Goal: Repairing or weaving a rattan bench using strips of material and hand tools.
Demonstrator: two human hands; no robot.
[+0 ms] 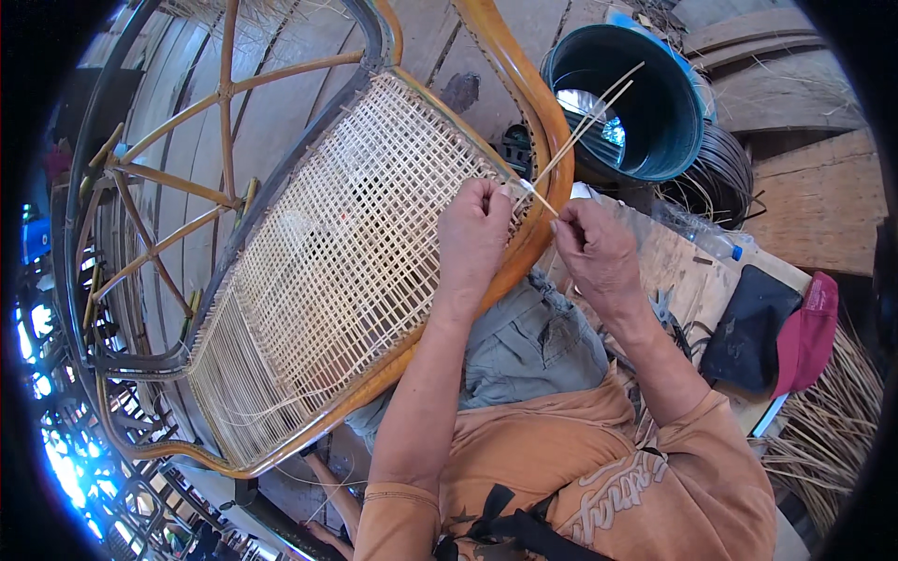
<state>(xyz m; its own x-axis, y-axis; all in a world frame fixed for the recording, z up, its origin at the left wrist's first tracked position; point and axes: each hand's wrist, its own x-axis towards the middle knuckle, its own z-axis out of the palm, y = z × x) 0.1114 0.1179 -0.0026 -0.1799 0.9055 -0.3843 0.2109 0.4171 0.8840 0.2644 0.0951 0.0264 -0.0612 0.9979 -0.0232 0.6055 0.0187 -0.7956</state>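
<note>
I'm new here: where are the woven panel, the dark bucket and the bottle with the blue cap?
Woven panel point(327, 220): head view, middle of the lattice.
Dark bucket point(664, 117): head view, inner wall.
Bottle point(714, 244): head view, clear side.

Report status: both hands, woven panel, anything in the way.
Left hand closed at edge of woven panel. Right hand pinching a pale strand. Panel mostly gridded, parallel strands at lower left. Nothing seen blocking either hand.

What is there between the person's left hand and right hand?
In the head view, a thin pale strand, pinched by the right hand, crosses over the glossy wooden frame.
</note>
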